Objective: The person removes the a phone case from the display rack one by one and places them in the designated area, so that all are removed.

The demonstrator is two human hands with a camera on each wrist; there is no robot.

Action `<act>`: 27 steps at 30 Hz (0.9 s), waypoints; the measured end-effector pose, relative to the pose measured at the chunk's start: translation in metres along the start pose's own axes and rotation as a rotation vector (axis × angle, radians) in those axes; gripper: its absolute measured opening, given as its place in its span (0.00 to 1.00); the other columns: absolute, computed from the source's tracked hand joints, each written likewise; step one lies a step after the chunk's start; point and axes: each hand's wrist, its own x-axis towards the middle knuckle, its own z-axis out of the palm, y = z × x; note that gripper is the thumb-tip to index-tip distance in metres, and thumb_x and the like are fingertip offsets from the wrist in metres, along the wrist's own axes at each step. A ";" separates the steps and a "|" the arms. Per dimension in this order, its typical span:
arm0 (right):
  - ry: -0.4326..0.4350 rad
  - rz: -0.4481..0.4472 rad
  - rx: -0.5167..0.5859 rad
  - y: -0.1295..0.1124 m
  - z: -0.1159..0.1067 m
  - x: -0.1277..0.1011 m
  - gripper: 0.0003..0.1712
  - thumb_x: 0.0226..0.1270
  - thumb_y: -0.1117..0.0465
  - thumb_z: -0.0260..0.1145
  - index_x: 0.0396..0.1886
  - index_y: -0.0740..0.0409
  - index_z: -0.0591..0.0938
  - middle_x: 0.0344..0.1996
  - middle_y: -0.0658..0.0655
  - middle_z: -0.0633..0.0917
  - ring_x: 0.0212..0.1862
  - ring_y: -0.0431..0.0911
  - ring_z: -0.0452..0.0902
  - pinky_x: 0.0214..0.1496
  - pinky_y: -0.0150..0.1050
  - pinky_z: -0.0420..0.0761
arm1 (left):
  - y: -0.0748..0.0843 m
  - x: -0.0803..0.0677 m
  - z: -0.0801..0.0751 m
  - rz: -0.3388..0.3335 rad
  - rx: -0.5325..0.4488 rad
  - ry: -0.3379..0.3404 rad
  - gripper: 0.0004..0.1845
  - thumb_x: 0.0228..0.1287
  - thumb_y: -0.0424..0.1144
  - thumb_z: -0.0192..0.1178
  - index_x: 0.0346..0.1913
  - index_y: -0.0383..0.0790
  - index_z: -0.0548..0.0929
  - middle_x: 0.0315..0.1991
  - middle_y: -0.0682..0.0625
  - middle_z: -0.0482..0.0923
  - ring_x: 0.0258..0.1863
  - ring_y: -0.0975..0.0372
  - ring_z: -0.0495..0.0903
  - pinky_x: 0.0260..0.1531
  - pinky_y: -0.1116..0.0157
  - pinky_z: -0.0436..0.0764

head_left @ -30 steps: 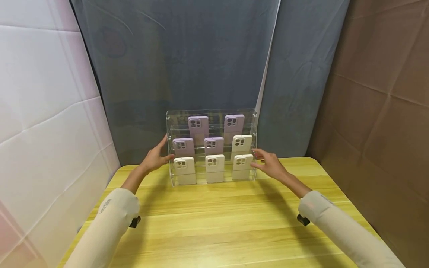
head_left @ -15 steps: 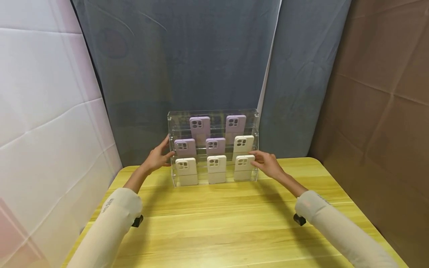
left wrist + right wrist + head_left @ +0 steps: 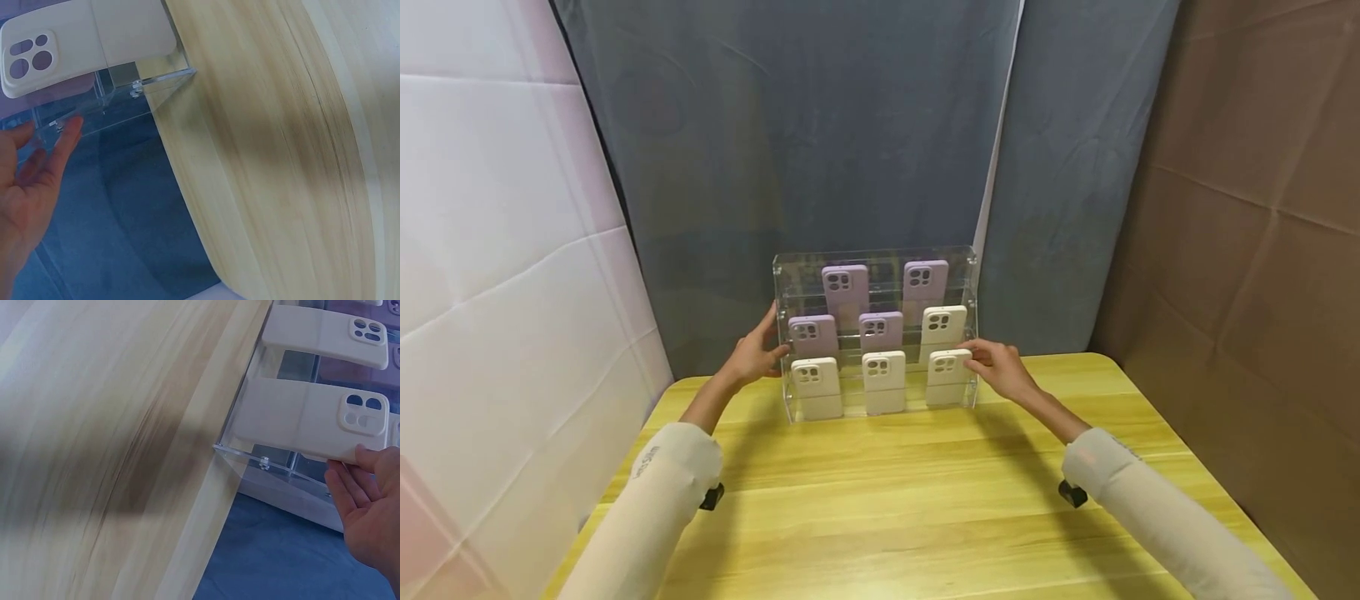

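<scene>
Both my hands flat, fingers straight: left hand [image 3: 752,354] and right hand [image 3: 1000,368] press opposite side walls of the clear acrylic stand [image 3: 876,258], steadying it at the table's [image 3: 925,500] far edge, phone cases [image 3: 882,382] upright in its tiers.

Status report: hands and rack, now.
Left hand open on rack left wall. Right hand open on right wall. Rack upright on table, eight phones inside. Nothing blocking.

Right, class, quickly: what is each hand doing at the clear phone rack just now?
Left hand: open, straight fingers against the left side of the clear rack.
Right hand: open, fingertips at the rack's right side, beside a white phone.
</scene>
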 end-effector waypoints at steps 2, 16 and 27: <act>0.003 0.002 0.000 -0.001 -0.002 0.000 0.16 0.71 0.70 0.69 0.57 0.60 0.86 0.51 0.68 0.88 0.51 0.61 0.88 0.51 0.54 0.90 | -0.001 -0.001 0.000 -0.006 0.007 0.001 0.52 0.77 0.27 0.58 0.85 0.61 0.35 0.79 0.28 0.51 0.66 0.31 0.71 0.41 0.48 0.91; 0.021 -0.041 0.008 -0.013 -0.016 0.007 0.16 0.71 0.70 0.69 0.57 0.62 0.86 0.49 0.68 0.89 0.51 0.61 0.88 0.50 0.54 0.90 | -0.003 -0.004 0.001 0.018 0.033 0.031 0.50 0.76 0.27 0.58 0.85 0.59 0.39 0.76 0.23 0.55 0.64 0.31 0.73 0.38 0.50 0.92; 0.009 -0.040 0.003 -0.031 -0.030 0.016 0.16 0.73 0.69 0.69 0.58 0.61 0.85 0.50 0.67 0.89 0.51 0.59 0.88 0.50 0.52 0.91 | -0.003 -0.001 0.000 -0.012 -0.011 0.008 0.50 0.77 0.27 0.58 0.85 0.60 0.37 0.77 0.22 0.51 0.66 0.31 0.71 0.41 0.47 0.91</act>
